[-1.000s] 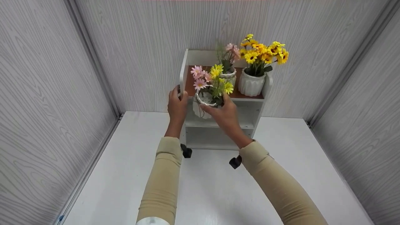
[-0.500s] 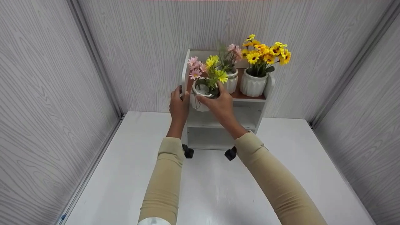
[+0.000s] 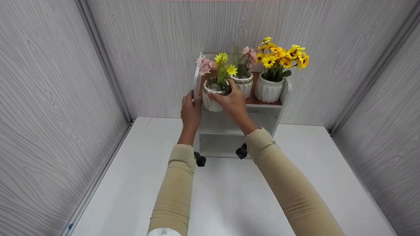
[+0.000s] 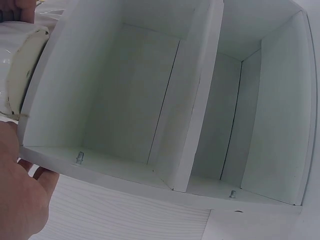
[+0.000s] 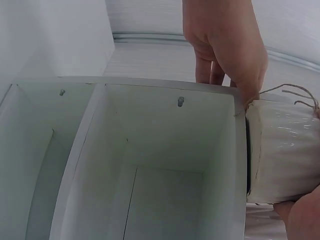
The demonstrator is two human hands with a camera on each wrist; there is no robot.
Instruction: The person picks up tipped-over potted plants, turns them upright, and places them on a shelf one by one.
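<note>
My right hand grips a white ribbed flower pot with pink and yellow daisies, thumb on the near rim and fingers behind. The pot stands upright at the left front of the top board of a small white shelf unit. In the right wrist view the base of the pot is at the board's front edge; whether its full weight rests there I cannot tell. My left hand holds the unit's left side panel, its fingers outside; the left wrist view shows this hand beside the lower compartments.
Right behind the held pot stands a white pot with pink flowers. A pot of yellow sunflowers occupies the board's right end by the right side panel. Wood-grain walls enclose the white table.
My right hand has moved the pot back and down, from in front of the shelf unit onto the left front of its top board. The left hand keeps its hold on the side panel.
</note>
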